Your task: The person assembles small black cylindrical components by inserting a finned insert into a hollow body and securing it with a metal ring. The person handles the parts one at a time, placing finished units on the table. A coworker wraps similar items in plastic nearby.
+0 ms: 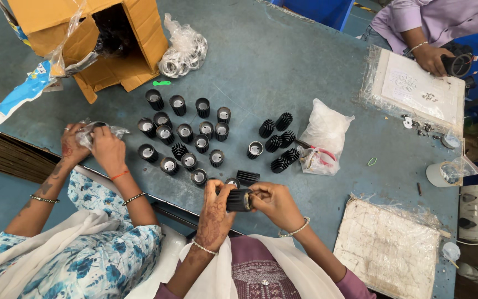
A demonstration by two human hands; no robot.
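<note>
Hands: left hand (217,213) and right hand (275,202) meet at the near edge of the desk (283,66), both closed on one black finned cylinder (239,200).
Left grip: fingers wrapped around the near end of the finned cylinder, holding it firmly.
Right grip: fingertips (254,194) pinched on the other end of the finned cylinder, where a pale part shows.
Held thing: the finned cylinder lies sideways between the two hands, raised just off the desk, right in front of the cluster of matching pieces.
Cluster (186,135): many black finned cylinders stand upright on the desk just beyond the held one, most showing a silvery inside; a few more lie on their sides to the right of the cluster (279,141).
Plastic bag (323,138): clear and crumpled, just right of the lying pieces, with a red-handled tool partly inside.
Cardboard box (98,41): open, tipped on its side, well beyond the cluster at the far left; a bag of metal rings (183,52) lies just beside it.
Co-worker to the left: two hands (92,144) holding something in clear wrap, near the left of the cluster.
Co-worker at far right: a hand (432,58) holding a dark round part beside a white tray (416,88).
</note>
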